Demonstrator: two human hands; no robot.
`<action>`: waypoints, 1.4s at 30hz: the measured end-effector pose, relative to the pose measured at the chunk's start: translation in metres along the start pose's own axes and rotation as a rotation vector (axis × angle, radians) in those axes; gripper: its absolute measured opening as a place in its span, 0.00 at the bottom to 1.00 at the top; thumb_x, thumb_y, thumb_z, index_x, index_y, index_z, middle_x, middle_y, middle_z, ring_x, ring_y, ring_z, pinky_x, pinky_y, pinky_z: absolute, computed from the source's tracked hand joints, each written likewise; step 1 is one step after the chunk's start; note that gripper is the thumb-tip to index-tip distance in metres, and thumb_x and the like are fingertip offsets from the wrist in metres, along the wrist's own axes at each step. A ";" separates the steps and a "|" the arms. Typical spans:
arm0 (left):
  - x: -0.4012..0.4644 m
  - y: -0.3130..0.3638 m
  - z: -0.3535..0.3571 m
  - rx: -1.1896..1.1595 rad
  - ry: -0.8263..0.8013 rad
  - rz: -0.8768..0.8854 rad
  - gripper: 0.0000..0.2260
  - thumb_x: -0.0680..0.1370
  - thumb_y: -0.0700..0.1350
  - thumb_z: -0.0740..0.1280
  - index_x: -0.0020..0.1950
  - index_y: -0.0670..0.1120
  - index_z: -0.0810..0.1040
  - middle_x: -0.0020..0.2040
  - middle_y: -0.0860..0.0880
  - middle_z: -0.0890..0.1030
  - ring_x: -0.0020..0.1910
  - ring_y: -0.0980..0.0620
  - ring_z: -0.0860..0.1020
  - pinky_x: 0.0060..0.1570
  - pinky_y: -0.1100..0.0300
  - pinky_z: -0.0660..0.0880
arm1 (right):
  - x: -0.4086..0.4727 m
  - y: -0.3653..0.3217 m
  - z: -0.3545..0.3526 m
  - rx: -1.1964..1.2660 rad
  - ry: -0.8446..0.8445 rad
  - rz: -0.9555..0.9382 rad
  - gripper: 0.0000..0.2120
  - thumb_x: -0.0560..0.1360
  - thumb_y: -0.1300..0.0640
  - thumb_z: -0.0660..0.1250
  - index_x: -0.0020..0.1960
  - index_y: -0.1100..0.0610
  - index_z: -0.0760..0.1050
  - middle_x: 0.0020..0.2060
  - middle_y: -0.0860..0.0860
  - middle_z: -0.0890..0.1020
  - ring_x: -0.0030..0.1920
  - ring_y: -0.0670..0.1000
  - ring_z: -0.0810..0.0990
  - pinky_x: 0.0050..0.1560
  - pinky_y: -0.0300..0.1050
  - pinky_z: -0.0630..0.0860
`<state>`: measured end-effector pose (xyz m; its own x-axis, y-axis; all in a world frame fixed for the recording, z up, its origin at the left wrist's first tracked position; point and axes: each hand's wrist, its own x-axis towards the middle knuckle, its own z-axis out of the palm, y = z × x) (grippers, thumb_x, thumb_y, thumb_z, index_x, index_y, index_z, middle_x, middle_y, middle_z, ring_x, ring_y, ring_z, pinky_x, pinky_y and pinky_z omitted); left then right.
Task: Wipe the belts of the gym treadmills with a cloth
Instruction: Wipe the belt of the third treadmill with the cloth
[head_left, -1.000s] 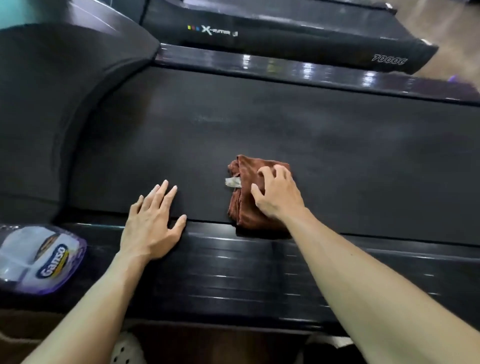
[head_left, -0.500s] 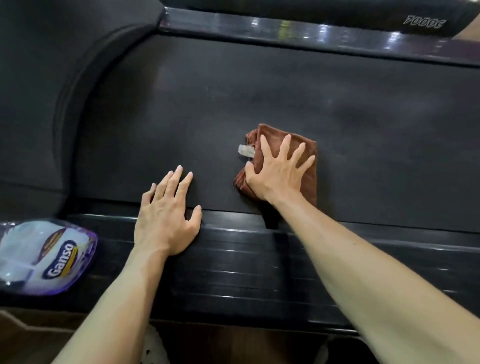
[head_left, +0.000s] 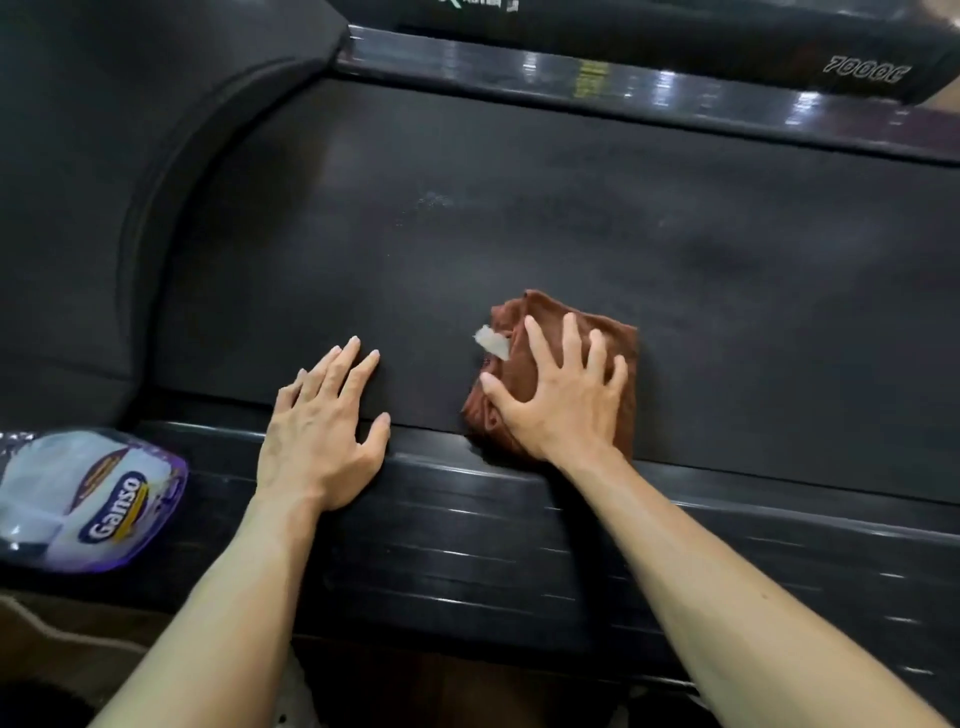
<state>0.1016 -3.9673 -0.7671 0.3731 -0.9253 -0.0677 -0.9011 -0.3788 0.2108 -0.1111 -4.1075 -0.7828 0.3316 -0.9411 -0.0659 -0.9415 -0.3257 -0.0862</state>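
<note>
Clear plastic bag with a purple rim and a blue "Ganso" label lies on the glossy black ribbed side rail at its left end. Left hand lies flat, palm on the side rail, fingers straight and lightly fanned, tips reaching onto the near edge of the matte black treadmill belt; it holds nothing. Just right of it, apart from it, the rust-brown folded terry cloth sits on the belt at its near edge, its near end overlapping the side rail. Cloth is rumpled, roughly rectangular, bunched at the left side, flatter at the right, with a small white tag sticking out at the left. Its long axis runs near-to-far across the belt, tilted slightly. Right hand presses down on top of the cloth, fingers spread wide and straight, thumb at the cloth's left edge. Belt shows faint pale smears. Far side: a second glossy rail, then another black treadmill marked "7000C".
</note>
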 end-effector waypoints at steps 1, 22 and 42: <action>-0.001 0.001 0.000 -0.002 0.001 0.001 0.33 0.78 0.60 0.52 0.84 0.55 0.54 0.84 0.55 0.50 0.83 0.56 0.48 0.80 0.51 0.51 | 0.007 0.003 -0.002 -0.013 -0.027 0.037 0.42 0.75 0.22 0.46 0.84 0.40 0.49 0.84 0.55 0.49 0.82 0.65 0.47 0.79 0.72 0.45; 0.002 -0.004 0.002 -0.039 0.025 -0.016 0.31 0.80 0.54 0.61 0.83 0.55 0.57 0.84 0.55 0.53 0.82 0.56 0.50 0.78 0.51 0.54 | 0.068 -0.001 -0.008 0.075 -0.036 0.304 0.39 0.77 0.25 0.49 0.84 0.39 0.51 0.84 0.55 0.49 0.82 0.66 0.43 0.77 0.73 0.39; 0.004 -0.003 0.002 -0.054 0.027 -0.028 0.31 0.79 0.53 0.63 0.82 0.56 0.59 0.84 0.55 0.54 0.82 0.56 0.51 0.78 0.51 0.54 | 0.109 0.017 -0.017 0.055 -0.076 0.223 0.40 0.78 0.26 0.51 0.85 0.43 0.50 0.85 0.54 0.50 0.83 0.62 0.44 0.79 0.70 0.39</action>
<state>0.1054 -3.9700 -0.7695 0.4048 -0.9131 -0.0486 -0.8771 -0.4028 0.2617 -0.0921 -4.2169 -0.7742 0.1210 -0.9790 -0.1643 -0.9880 -0.1029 -0.1149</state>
